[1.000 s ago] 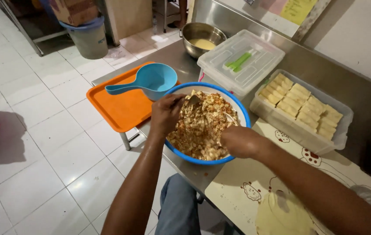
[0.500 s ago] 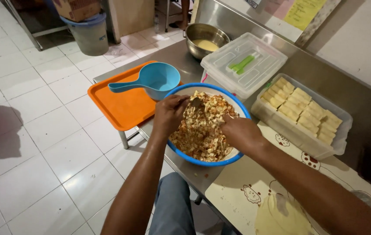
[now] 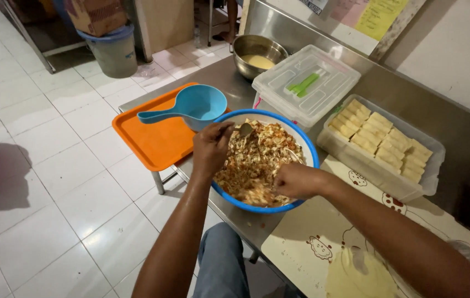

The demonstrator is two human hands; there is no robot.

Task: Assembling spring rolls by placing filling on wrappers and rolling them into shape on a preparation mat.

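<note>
both hands in the blue bowl of chopped filling

the left hand [image 3: 211, 148] has its fingers curled together around the handle of a metal spoon [image 3: 244, 129], whose bowl pokes out just past the thumb and lies on the filling. the right hand [image 3: 295, 180] is folded into a loose fist at the near edge of the mix, fingers tucked under; whether they pinch any of the food i cannot tell, since the knuckles hide the tips.

both hands sit over the blue bowl [image 3: 306, 144], a wide round basin with a white inside, filled with a chopped orange and pale filling [image 3: 260, 157]. the bowl stands on the steel table [image 3: 389, 91], near its front edge.

just left of the bowl, touching its rim, is a light blue scoop [image 3: 193, 107] resting on an orange tray [image 3: 155, 138]. behind the bowl is a clear lidded box [image 3: 304, 83] with green utensils inside, and beyond that a steel mixing bowl [image 3: 257, 52] of pale batter. to the right, an open clear tub [image 3: 381, 143] holds rows of pale yellow rolls. a printed cloth [image 3: 323, 237] covers the near part of the table, with a thin pale wrapper [image 3: 359, 276] lying on it.
</note>
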